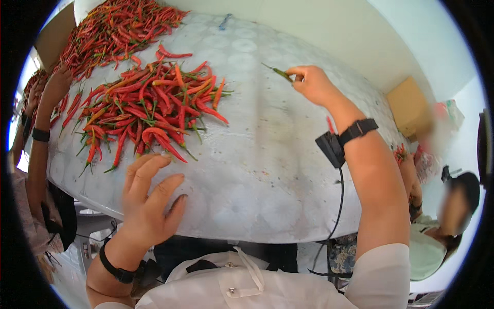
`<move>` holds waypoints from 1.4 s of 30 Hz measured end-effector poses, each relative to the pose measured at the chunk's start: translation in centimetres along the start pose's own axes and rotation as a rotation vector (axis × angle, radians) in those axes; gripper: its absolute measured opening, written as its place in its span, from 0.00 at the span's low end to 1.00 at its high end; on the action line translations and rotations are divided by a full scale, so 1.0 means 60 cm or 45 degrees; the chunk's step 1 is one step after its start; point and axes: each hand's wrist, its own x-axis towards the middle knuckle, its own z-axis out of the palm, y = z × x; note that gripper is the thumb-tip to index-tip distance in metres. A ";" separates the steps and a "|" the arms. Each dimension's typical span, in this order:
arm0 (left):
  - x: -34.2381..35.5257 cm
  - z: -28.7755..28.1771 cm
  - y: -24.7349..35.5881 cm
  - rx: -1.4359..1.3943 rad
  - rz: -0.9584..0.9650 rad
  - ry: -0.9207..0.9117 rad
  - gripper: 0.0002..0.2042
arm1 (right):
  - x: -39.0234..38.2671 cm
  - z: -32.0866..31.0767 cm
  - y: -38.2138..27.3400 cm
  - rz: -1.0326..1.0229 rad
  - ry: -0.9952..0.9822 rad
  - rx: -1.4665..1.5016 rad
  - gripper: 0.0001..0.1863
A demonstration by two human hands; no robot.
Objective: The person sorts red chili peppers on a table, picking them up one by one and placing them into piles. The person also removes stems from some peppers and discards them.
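Observation:
Between the thumb and fingers of my right hand (311, 85) is a thin green chili pepper (280, 72), its stem pointing away to the left. The hand is raised over the right half of the table, well apart from the peppers. My left hand (152, 198) hovers by the near side of a loose heap of red chili peppers (154, 98). Its fingers are spread and slightly curled, with nothing in them. Most peppers in the heap are red with green stems, and a few look orange.
A larger pile of red chilies (123, 31) covers the far left of the grey-white table (231, 206). Another person's hand (59, 82) reaches to it. A second person (437, 226) sits at the right. A cardboard box (409, 105) stands behind the right edge. A black cable (340, 206) hangs from my right wrist.

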 end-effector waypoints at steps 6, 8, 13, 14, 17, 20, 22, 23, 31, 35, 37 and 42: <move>0.011 -0.002 0.001 -0.068 -0.077 -0.103 0.19 | 0.108 0.072 0.050 -0.116 0.026 -0.377 0.16; 0.010 0.000 0.001 -0.083 -0.099 -0.097 0.19 | 0.116 0.076 0.023 -0.224 0.083 -0.329 0.15; 0.008 0.001 0.003 -0.079 -0.098 -0.083 0.18 | 0.099 0.078 0.009 -0.256 -0.063 -0.248 0.13; 0.010 0.001 0.003 -0.075 -0.093 -0.075 0.18 | 0.086 0.073 0.003 -0.245 -0.121 -0.227 0.12; 0.008 0.000 0.004 -0.071 -0.095 -0.034 0.18 | 0.025 0.067 -0.019 -0.415 -0.194 -0.327 0.11; 0.003 0.005 0.005 -0.067 -0.078 0.024 0.17 | -0.059 0.071 -0.047 -0.461 -0.187 -0.222 0.11; -0.002 0.007 0.006 -0.053 -0.064 0.054 0.17 | -0.124 0.071 -0.067 -0.557 -0.223 -0.194 0.10; -0.003 0.007 0.005 -0.043 -0.058 0.060 0.17 | -0.157 0.071 -0.076 -0.606 -0.239 -0.179 0.10; -0.007 0.010 0.004 0.014 -0.009 0.046 0.19 | -0.453 -0.009 -0.035 -0.693 -0.472 -0.359 0.05; -0.007 0.016 0.001 0.028 -0.014 0.032 0.19 | -0.541 -0.082 -0.010 -0.282 -0.636 -0.534 0.05; -0.006 0.020 0.002 0.012 -0.016 0.020 0.19 | -0.537 -0.093 -0.006 -0.333 -0.321 -0.373 0.06; -0.011 0.017 -0.002 0.028 -0.067 0.018 0.19 | -0.393 -0.091 -0.040 -0.186 0.004 -0.101 0.09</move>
